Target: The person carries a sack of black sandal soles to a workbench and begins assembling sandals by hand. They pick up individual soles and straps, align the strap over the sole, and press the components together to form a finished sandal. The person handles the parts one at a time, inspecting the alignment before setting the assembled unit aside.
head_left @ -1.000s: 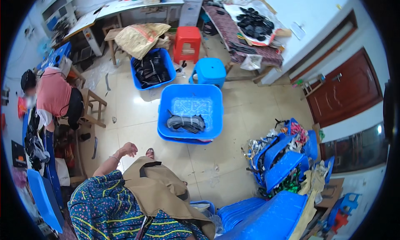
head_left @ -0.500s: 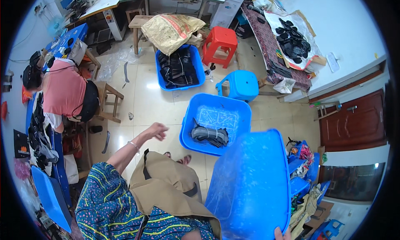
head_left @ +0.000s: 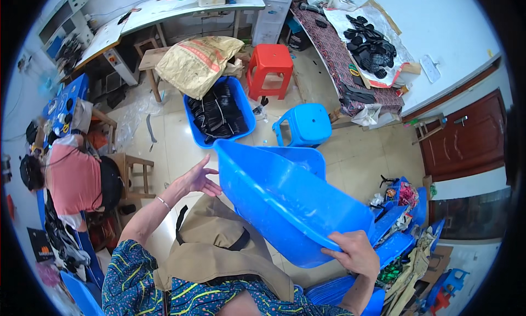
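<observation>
In front of me an emptied-looking blue plastic tub (head_left: 285,201) hangs tilted, its inside facing up toward me. My right hand (head_left: 353,251) grips its near right rim, thumb over the edge. Just off the opposite end, my left hand (head_left: 197,179) is open with fingers spread, close to the rim and seemingly holding nothing. Behind the held tub stands a second blue tub (head_left: 316,158) on the floor, mostly covered by it, so its contents are hidden. Beyond that, another blue tub (head_left: 193,121) holds bundled black strips (head_left: 219,112).
A woven sack (head_left: 197,64) leans over the far tub. Red stool (head_left: 269,69) and blue stool (head_left: 304,123) stand beyond. At right are a table with black pieces (head_left: 370,47) and heaped blue tubs (head_left: 394,247). A person in pink (head_left: 74,173) sits at left.
The held tub has swung up and left, turning from its outer side to its open inside. My right hand rose with it. My left hand's fingers have spread near its rim.
</observation>
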The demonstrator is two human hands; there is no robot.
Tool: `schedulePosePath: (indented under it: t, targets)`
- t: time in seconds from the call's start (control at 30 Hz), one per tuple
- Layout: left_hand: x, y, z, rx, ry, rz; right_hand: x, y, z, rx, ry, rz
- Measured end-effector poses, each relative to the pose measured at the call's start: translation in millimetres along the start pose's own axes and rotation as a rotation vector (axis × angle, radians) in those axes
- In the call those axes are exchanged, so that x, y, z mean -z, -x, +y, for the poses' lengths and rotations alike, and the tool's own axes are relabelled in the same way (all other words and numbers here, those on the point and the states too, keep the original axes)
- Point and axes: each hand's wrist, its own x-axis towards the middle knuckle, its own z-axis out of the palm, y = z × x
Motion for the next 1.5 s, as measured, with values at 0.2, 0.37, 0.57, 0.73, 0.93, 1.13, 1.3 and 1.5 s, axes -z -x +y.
schedulePosePath:
  t: [0.2,0.37,0.57,0.73,0.93,1.13,1.3,1.5]
  targets:
    - [26,-44,106,0.072,0.0,-0.002,26,-104,-1,-0.015,0.256,-0.057]
    - [61,-120,184,0.064,0.12,0.06,39,-167,27,-0.183,0.343,0.107]
    - [14,-177,278,-0.171,0.008,0.106,-31,-172,120,-0.437,0.372,0.291]
    - [-28,-236,310,-0.281,-0.173,0.231,-111,-182,193,-0.589,0.344,0.484]
    - [-57,-299,325,-0.379,-0.244,0.232,-166,-202,246,-0.78,0.326,0.564]
    - [-69,-365,339,-0.272,-0.284,0.233,-193,-226,311,-0.977,0.212,0.486]
    - [-51,-442,336,-0.163,-0.271,0.205,-224,-259,360,-1.108,0.287,0.355]
    - [29,-515,281,0.175,0.087,0.308,-285,-294,363,-1.327,0.331,0.243]
